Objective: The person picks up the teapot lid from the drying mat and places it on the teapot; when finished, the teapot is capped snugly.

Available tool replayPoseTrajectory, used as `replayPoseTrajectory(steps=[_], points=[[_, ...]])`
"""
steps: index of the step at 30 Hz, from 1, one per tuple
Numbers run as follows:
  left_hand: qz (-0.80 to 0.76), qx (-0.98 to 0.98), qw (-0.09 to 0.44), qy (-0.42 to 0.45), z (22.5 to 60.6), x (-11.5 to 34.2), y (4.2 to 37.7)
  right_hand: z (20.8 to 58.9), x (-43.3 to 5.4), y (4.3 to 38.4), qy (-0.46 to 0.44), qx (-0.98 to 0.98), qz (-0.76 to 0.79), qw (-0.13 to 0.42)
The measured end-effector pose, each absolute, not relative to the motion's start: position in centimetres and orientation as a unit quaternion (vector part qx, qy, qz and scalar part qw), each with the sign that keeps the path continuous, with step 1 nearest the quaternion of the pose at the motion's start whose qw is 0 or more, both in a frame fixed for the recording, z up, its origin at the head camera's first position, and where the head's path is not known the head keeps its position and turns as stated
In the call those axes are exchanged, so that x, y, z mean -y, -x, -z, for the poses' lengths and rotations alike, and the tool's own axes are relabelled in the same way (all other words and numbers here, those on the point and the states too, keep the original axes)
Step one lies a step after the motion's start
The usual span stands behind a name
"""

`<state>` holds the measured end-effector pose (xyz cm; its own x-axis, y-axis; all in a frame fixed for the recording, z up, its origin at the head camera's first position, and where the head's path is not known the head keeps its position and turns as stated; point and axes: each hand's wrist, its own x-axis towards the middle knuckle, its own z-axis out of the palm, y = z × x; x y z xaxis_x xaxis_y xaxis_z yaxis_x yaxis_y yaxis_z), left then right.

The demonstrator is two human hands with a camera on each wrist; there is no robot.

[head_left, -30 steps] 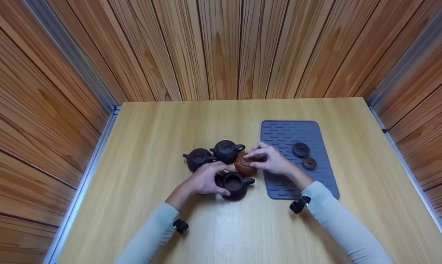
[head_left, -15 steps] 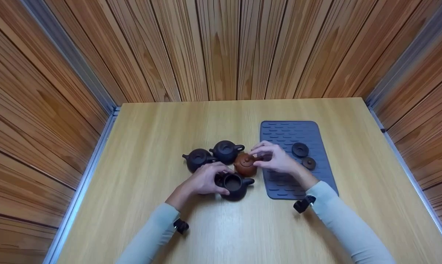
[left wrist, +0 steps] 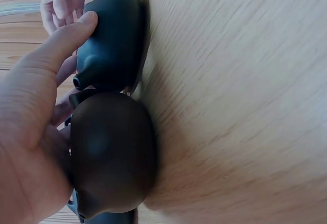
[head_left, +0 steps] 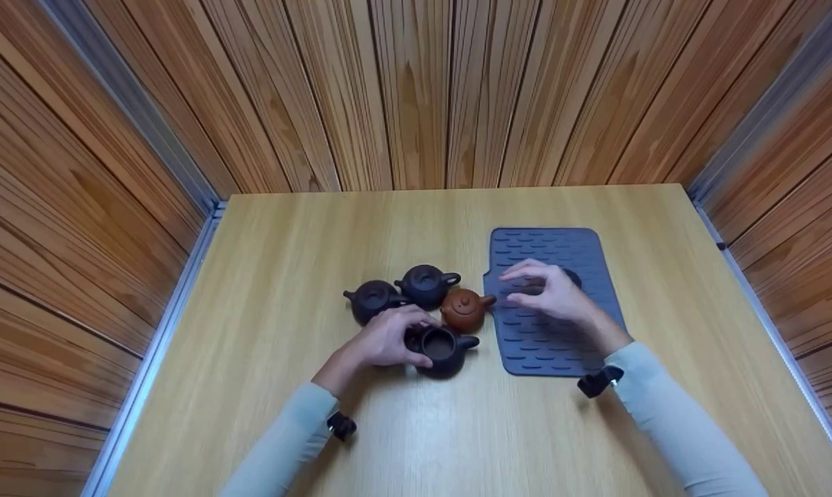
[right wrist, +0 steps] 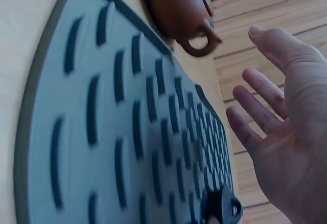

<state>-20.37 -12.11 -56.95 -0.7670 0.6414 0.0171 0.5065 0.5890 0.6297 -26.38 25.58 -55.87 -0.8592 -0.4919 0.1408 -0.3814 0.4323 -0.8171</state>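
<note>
My left hand (head_left: pixel 395 336) holds a black lidless teapot (head_left: pixel 444 362), its thumb on the pot's wall and its other fingers behind. In the left wrist view, another dark teapot (left wrist: pixel 112 152) sits under the palm; the hand covers it from above. Right behind the lidless pot stands a reddish-brown teapot (head_left: pixel 462 314) with its lid on and its handle toward the mat. My right hand (head_left: pixel 550 293) hovers over the grey mat (head_left: pixel 550 352), thumb and fingers spread with nothing between them. In the right wrist view, the reddish-brown pot's handle (right wrist: pixel 196 50) lies beyond the fingertips.
Two black lidded teapots, a left one (head_left: pixel 373 298) and a right one (head_left: pixel 426 284), stand close together at the back of the cluster. A dark lid (head_left: pixel 574 277) on the mat is partly covered by my right hand. Wooden walls (head_left: pixel 416 96) border the table.
My right hand has let go of the reddish-brown teapot's lid and moved right, over the mat, covering the smaller lid there. The left hand has stayed in place.
</note>
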Motion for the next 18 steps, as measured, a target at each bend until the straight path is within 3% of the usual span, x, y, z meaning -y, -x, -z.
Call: replayPoseTrajectory(steps=[9, 18], points=[[-0.326, -0.884, 0.130, -0.309, 56.5, 12.1, 20.3, 55.6, -29.3, 26.3, 0.234, -0.851, 0.470, 0.024], [-0.321, -0.885, 0.118, -0.315, 56.7, 12.1, 20.3, 55.7, -32.3, 26.4, 0.178, -0.852, 0.492, 0.008]])
